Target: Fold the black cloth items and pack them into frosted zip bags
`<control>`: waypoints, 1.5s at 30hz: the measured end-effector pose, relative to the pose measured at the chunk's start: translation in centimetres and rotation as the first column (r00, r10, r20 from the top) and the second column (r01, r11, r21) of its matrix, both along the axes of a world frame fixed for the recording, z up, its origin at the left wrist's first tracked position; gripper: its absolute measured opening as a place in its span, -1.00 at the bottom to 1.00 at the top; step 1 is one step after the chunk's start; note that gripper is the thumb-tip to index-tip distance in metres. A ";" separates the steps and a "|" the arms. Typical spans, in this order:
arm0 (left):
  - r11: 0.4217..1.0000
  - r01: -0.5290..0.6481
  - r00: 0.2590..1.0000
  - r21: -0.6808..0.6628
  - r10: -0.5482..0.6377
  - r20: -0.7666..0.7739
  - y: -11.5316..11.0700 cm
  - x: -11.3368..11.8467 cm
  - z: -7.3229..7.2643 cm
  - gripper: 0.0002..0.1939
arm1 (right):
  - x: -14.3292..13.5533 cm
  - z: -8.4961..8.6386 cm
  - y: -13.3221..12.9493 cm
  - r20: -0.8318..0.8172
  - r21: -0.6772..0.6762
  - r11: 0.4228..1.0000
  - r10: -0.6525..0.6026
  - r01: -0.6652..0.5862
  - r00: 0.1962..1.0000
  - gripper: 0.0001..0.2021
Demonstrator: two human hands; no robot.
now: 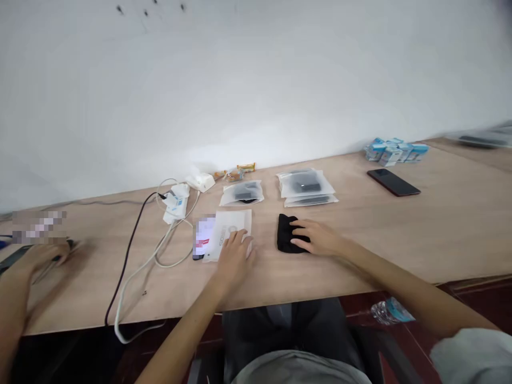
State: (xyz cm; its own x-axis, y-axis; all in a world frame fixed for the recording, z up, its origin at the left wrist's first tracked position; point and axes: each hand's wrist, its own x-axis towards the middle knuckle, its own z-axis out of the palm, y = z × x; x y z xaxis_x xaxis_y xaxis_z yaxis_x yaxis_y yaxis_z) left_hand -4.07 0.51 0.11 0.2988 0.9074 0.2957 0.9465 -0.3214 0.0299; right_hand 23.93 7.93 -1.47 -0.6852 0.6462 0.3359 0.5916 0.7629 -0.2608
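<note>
My left hand lies over a frosted plastic bag with grey lettering, its fingers laid on the lower right part. The bag overlaps a phone with a lit screen, partly blurred out. On the right, my right hand rests on a folded black cloth item, fingers spread across its right side. Behind my hands are a small frosted bag with something dark inside and a stack of frosted bags with dark contents.
A white power strip with cables stands left of centre, near snack packets. At the right are a dark phone and blue-white small boxes. Another person's hand works at far left. A plastic bottle is below the table edge.
</note>
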 end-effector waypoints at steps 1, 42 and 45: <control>1.000 -0.024 1.000 0.000 0.024 -0.014 -0.4 -0.3 -0.1 -0.77 | -0.5 0.1 -0.3 0.032 -0.001 1.000 -0.011 0.011 0.999 -0.67; 0.952 0.028 0.994 0.304 -0.059 0.095 -1.4 2.4 2.6 -0.85 | -7.3 1.1 -2.8 0.121 -0.046 0.995 -0.077 0.083 0.990 -0.59; 0.946 0.026 1.000 0.323 -0.027 -0.002 -1.1 1.3 2.1 -0.83 | -7.6 0.9 -1.3 0.221 -0.055 0.981 -0.170 0.186 0.960 -0.62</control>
